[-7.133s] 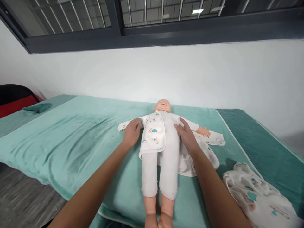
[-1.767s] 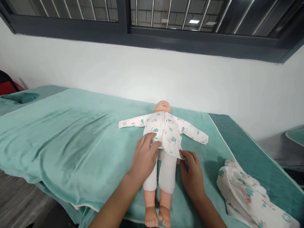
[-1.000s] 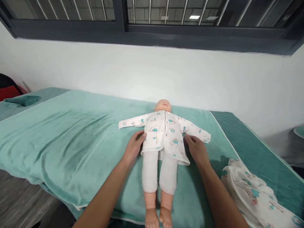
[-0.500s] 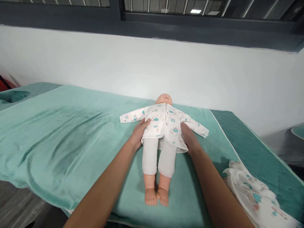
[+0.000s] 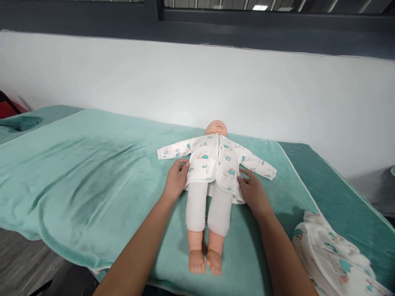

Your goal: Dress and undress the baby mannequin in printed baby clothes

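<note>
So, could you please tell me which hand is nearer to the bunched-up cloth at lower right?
Right. The right hand is at the side of the jacket facing the bunched-up cloth; the left hand is at the jacket's opposite side, farther away.

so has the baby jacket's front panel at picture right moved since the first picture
Yes: the front panel has moved leftward in view, away from the white blanket edging, and now lies over the doll.
</note>
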`<state>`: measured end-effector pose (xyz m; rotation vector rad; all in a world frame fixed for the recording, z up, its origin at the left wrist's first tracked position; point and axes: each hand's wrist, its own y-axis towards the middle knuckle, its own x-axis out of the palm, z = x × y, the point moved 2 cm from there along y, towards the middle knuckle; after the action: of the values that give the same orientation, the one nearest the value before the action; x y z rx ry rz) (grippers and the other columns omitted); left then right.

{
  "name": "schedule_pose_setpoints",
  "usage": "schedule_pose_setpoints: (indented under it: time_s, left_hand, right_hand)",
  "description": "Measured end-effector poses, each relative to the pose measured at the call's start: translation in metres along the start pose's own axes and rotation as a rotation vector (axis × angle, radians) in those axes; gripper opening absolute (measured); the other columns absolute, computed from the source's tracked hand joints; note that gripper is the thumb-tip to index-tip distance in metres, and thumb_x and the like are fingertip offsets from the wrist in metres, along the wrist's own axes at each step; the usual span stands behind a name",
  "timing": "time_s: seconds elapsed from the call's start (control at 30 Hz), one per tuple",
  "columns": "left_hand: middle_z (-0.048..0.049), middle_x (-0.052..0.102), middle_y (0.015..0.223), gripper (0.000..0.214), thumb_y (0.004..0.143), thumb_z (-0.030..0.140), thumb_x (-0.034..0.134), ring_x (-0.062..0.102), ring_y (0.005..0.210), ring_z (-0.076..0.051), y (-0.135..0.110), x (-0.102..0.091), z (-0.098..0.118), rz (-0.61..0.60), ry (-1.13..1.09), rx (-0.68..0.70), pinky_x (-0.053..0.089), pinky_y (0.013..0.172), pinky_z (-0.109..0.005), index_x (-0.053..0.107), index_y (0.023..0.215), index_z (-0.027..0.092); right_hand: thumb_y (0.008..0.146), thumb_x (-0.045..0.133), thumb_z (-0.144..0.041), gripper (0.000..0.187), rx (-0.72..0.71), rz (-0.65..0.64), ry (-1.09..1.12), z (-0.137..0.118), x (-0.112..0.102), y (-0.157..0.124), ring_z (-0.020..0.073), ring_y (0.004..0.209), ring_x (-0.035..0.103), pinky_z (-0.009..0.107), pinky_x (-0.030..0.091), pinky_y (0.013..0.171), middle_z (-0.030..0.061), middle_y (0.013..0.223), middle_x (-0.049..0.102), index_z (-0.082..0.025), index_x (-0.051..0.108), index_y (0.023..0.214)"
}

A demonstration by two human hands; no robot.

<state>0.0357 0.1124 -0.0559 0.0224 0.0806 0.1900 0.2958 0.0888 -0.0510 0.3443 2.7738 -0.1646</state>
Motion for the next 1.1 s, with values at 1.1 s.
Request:
schedule_pose_setpoints:
  time_s: [1.1]
  left_hand:
    - [-0.01,0.058,0.146,0.053,0.088,0.004,0.041,0.058,0.128,-0.029,0.086,-0.086,-0.02,0.353,0.843,0.206,0.04,0.108,-0.043,0.066,0.131,0.023]
  right_hand:
    - [0.059,0.061,-0.019,0.024,-0.153,0.422,0.825,0.017,-0.042,0.044,0.0145,0.089,0.063,0.035,0.058,0.093,-0.0021,0.083,0.059,-0.024,0.042,0.074]
